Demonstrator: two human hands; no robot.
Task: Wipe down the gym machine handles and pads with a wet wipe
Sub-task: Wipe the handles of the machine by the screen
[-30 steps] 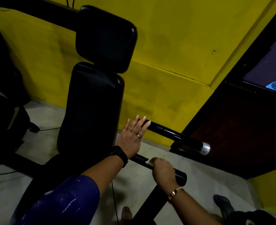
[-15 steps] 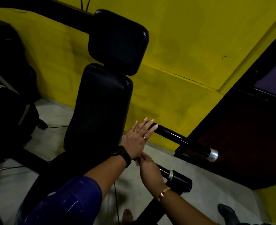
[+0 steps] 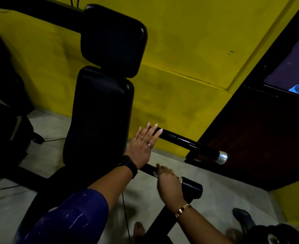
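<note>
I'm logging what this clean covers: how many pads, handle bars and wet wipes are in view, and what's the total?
Pads: 2, head pad and back pad.
Handle bars: 2, upper bar and lower bar.
Wet wipes: 1, the wet wipe under the right hand on the lower bar.
Total: 5.
</note>
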